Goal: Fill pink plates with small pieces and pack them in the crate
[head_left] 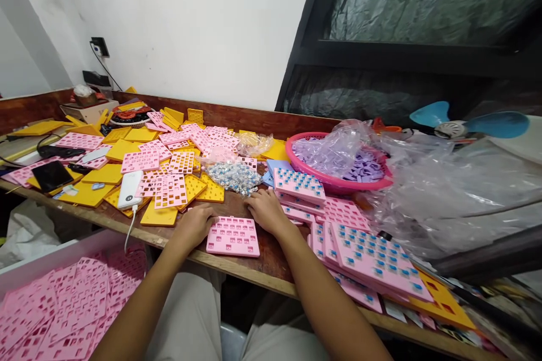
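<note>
A pink board (232, 235) with rows of square recesses lies flat at the table's front edge. My left hand (198, 224) is closed at its upper left corner, fingertips against the edge. Just beyond the board, a heap of small blue-and-white pieces (235, 176) sits on the table. My right hand (266, 210) rests at the near right side of this heap, fingers curled down and together; what they hold, if anything, is hidden. To its right stands a stack of pink boards (298, 183) fitted with blue pieces. Another such stack (376, 254) lies nearer, beside my right forearm.
Yellow boards (101, 174) and pink perforated sheets (171, 189) cover the left side. A white power bank (130, 189) trails a cable over the edge. Behind, a pink basket (339, 183) holds purple pieces. Clear plastic bags (427, 192) and a blue-bladed fan (444, 127) stand right.
</note>
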{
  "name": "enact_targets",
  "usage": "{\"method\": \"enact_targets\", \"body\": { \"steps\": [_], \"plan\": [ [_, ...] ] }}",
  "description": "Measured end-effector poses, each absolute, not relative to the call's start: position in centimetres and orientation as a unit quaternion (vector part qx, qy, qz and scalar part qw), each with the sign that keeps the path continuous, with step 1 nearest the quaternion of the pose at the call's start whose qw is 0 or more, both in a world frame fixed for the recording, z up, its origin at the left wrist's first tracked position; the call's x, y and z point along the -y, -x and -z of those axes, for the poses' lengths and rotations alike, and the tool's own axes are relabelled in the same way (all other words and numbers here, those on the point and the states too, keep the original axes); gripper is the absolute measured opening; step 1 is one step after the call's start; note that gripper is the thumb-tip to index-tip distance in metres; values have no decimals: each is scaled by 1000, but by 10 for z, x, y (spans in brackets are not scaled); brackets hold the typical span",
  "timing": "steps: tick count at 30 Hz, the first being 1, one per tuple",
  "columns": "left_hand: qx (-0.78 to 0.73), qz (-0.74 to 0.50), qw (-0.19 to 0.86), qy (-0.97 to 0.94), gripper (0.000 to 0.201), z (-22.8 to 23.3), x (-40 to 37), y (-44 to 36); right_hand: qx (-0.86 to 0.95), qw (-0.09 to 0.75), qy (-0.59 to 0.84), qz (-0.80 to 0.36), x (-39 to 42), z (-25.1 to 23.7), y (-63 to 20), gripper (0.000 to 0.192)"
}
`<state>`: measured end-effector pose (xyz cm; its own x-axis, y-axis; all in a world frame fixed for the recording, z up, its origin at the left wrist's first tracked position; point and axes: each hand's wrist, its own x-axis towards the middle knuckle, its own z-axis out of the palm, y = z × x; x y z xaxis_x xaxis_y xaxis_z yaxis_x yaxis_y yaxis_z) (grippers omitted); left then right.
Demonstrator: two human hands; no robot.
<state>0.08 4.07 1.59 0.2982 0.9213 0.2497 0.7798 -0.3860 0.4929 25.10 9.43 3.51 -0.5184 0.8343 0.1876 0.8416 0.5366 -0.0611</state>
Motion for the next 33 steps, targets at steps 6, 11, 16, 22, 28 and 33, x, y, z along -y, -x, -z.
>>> {"method": "enact_targets", "body": {
  "steps": [6, 11, 16, 22, 28, 33],
  "plan": [
    [-536, -290, 131, -782, 20, -11, -32, -4, 866, 279, 374, -179, -80, -31, -239, 27],
    [-536, -307, 130, -775, 19, -9, -36, -4, 850, 314, 367, -209, -80, -22, -225, 18],
    [-490, -286, 183, -803, 24, -26, -87, 2, 852, 288, 394, -191, -90, -11, -223, 13],
    [-453, -245, 45, -856, 25, -45, -171, -31, 861, 272, 386, -189, -93, -12, -227, 17],
    [-501, -262, 6, -825, 29, -24, -197, -44, 873, 263, 350, -213, -94, -15, -233, 17],
    [-498, -302, 46, -811, 12, -13, -204, -22, 859, 292, 372, -195, -93, -7, -226, 10]
  ]
}}
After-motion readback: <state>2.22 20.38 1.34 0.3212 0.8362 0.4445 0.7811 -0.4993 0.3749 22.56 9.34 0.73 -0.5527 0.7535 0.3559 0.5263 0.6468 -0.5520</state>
